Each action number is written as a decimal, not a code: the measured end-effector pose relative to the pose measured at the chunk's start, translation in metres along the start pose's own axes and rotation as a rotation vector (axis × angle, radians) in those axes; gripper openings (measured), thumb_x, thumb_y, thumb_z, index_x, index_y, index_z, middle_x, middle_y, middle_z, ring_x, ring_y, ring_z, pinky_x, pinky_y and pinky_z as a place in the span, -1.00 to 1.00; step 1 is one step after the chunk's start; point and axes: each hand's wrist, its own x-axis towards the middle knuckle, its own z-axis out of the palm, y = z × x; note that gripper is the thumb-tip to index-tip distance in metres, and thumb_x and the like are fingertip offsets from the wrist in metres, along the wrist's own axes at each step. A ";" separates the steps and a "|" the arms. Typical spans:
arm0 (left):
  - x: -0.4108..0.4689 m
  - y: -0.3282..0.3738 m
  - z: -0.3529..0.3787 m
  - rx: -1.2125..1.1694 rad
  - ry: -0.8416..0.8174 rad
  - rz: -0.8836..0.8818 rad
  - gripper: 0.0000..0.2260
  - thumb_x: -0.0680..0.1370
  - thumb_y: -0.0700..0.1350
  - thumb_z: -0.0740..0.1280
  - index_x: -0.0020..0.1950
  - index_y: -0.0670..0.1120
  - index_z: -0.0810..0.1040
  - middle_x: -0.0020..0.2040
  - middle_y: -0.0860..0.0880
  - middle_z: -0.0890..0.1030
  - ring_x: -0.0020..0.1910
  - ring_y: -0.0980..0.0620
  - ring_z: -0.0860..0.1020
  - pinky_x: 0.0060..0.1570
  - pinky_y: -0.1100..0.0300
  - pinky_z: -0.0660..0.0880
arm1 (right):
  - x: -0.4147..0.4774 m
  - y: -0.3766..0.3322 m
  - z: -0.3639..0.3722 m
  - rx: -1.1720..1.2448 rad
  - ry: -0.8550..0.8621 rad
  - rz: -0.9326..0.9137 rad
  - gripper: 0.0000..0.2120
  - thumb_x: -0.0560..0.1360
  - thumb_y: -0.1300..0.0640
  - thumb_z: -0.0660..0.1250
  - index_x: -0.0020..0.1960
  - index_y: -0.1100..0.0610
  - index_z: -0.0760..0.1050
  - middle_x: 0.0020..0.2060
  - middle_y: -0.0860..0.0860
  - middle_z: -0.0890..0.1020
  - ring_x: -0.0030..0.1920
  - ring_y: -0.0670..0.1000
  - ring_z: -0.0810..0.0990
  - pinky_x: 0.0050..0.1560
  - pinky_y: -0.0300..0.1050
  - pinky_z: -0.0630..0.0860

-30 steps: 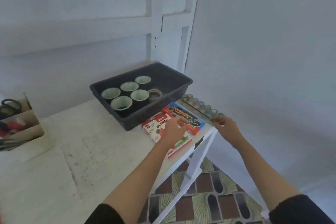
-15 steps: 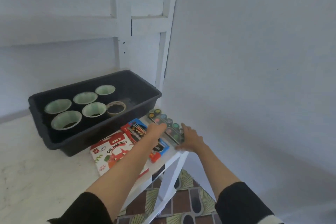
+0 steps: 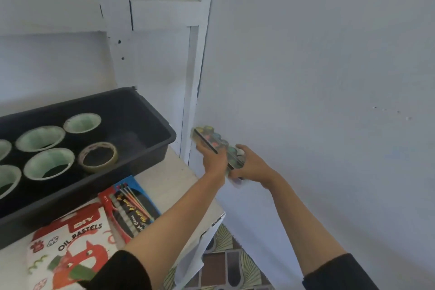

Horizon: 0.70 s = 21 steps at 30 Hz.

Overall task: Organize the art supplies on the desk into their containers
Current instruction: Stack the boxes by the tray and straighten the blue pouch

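Paint palette (image 3: pixel 213 142): held in the air by both hands and tilted; kept just past the far corner of the surface (image 3: pixel 169 179), close to the wall; round colour wells are seen along it, blurred; it is apart from the black tray (image 3: pixel 58 195).
Left hand (image 3: pixel 213 160): its fingers are clamped round the palette's left long edge.
Right hand (image 3: pixel 253 167): its fingers are clamped on the palette's near end.
Black tray: set on the surface at the left; green-lined cups (image 3: pixel 35 162) and a tape roll (image 3: pixel 98 168) are held inside it.
Boxes: an oil pastels box (image 3: pixel 70 242) and a crayon box (image 3: pixel 131 207) are laid flat, side by side, just in front of the tray.
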 end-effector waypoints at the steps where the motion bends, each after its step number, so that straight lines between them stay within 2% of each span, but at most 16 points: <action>1: 0.003 0.007 0.008 0.007 -0.017 0.056 -0.40 0.58 -0.18 0.24 0.50 0.08 -0.01 0.19 -0.06 0.45 0.01 -0.07 0.51 0.00 0.08 0.53 | 0.006 -0.001 -0.007 0.053 -0.001 -0.007 0.02 0.07 -0.01 0.49 0.45 -0.03 0.12 0.20 0.03 0.46 0.14 0.01 0.52 0.01 -0.12 0.57; 3: 0.011 0.023 0.018 0.033 -0.014 0.181 -0.42 0.60 -0.21 0.18 0.53 0.08 0.01 0.14 0.03 0.42 0.01 0.00 0.49 -0.02 0.14 0.50 | 0.015 -0.011 -0.021 0.167 0.003 -0.025 -0.17 0.29 0.05 0.51 0.43 -0.03 0.15 0.07 -0.05 0.50 0.03 -0.12 0.54 -0.17 -0.30 0.51; 4: 0.018 0.032 0.019 0.028 -0.014 0.237 -0.44 0.60 -0.22 0.16 0.54 0.08 0.04 0.14 0.06 0.41 0.02 0.03 0.48 -0.01 0.15 0.50 | 0.022 -0.016 -0.027 0.218 0.008 -0.033 -0.31 0.40 0.03 0.45 0.42 -0.04 0.18 0.04 -0.08 0.49 0.00 -0.16 0.52 -0.20 -0.32 0.46; 7: 0.036 0.058 0.009 -0.028 0.005 0.319 -0.53 0.59 -0.21 0.15 0.48 0.09 0.21 0.18 0.07 0.49 0.09 0.00 0.54 0.12 0.00 0.54 | 0.044 -0.036 -0.037 0.296 0.015 -0.056 -0.54 0.53 -0.15 0.25 0.39 -0.09 0.28 0.14 -0.03 0.51 0.09 -0.06 0.52 -0.06 -0.13 0.46; 9: 0.049 0.073 -0.007 -0.068 0.074 0.345 -0.59 0.60 -0.17 0.15 0.43 0.11 0.28 0.20 -0.01 0.53 0.10 -0.06 0.58 0.09 -0.09 0.56 | 0.069 -0.046 -0.031 0.368 -0.004 -0.060 -0.61 0.57 -0.15 0.15 0.34 -0.05 0.35 0.15 0.03 0.53 0.09 0.02 0.54 0.01 -0.04 0.52; 12: 0.064 0.091 -0.047 -0.136 0.182 0.369 -0.62 0.62 -0.17 0.15 0.42 0.09 0.31 0.20 -0.06 0.55 0.07 -0.07 0.61 0.06 -0.10 0.57 | 0.110 -0.071 -0.003 0.383 -0.074 -0.067 -0.68 0.61 -0.07 0.11 0.26 0.05 0.43 0.01 0.05 0.56 -0.07 0.02 0.57 -0.09 -0.09 0.53; 15: 0.071 0.102 -0.099 -0.168 0.281 0.396 -0.64 0.62 -0.21 0.15 0.40 0.03 0.37 0.17 -0.08 0.58 0.05 -0.06 0.62 0.01 -0.01 0.60 | 0.145 -0.097 0.036 0.326 -0.204 -0.071 -0.69 0.60 -0.03 0.16 0.25 0.09 0.44 -0.05 0.01 0.56 -0.11 0.01 0.56 -0.07 -0.06 0.53; 19: 0.073 0.120 -0.158 -0.144 0.423 0.370 -0.70 0.63 -0.18 0.14 0.35 0.00 0.41 0.14 -0.11 0.59 0.03 -0.07 0.61 -0.05 0.04 0.59 | 0.175 -0.135 0.086 0.312 -0.342 -0.159 -0.65 0.59 -0.03 0.19 0.33 0.05 0.29 0.08 0.03 0.50 0.02 0.03 0.54 -0.11 -0.11 0.54; 21: 0.079 0.122 -0.174 -0.077 0.472 0.340 -0.68 0.62 -0.16 0.16 0.38 0.00 0.38 0.17 -0.13 0.57 0.06 -0.08 0.59 -0.04 0.04 0.58 | 0.187 -0.148 0.105 0.296 -0.345 -0.231 -0.57 0.57 0.00 0.22 0.38 0.06 0.21 0.15 0.06 0.48 0.07 0.05 0.54 -0.01 -0.04 0.56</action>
